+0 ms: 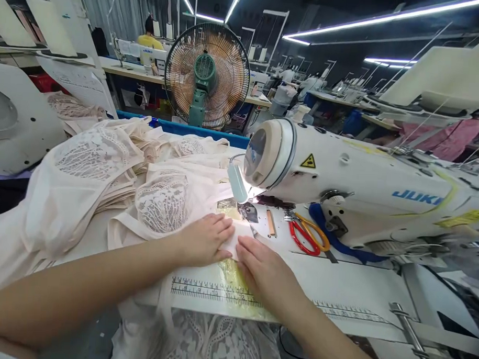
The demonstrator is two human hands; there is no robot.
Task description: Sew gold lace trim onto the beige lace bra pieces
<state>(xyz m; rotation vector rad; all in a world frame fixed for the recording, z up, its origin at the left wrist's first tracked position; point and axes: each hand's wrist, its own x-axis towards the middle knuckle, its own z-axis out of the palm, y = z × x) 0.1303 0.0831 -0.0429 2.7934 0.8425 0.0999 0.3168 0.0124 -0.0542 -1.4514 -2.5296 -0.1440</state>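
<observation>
A white sewing machine (pixel 353 173) marked JUKI reaches in from the right, its lamp lighting the needle area. Just in front of that area my left hand (pixel 206 240) lies flat on pale cream fabric, fingers extended. Close to its right, my right hand (pixel 263 269) rests with fingers together at the fabric's edge; whether they pinch it is hidden. The cream garment with a lace cup (pixel 164 203) spreads to the left of my left hand. Yellow tape (pixel 234 276) and a printed ruler (pixel 200 289) mark the table's front edge.
Red-handled and orange-handled scissors (pixel 306 237) lie under the machine arm beside a blue cloth. Stacked cream garments (pixel 86 166) fill the left side. More lace fabric (pixel 218 341) hangs below the front edge. A large fan (pixel 207 76) stands behind the table; people work farther back.
</observation>
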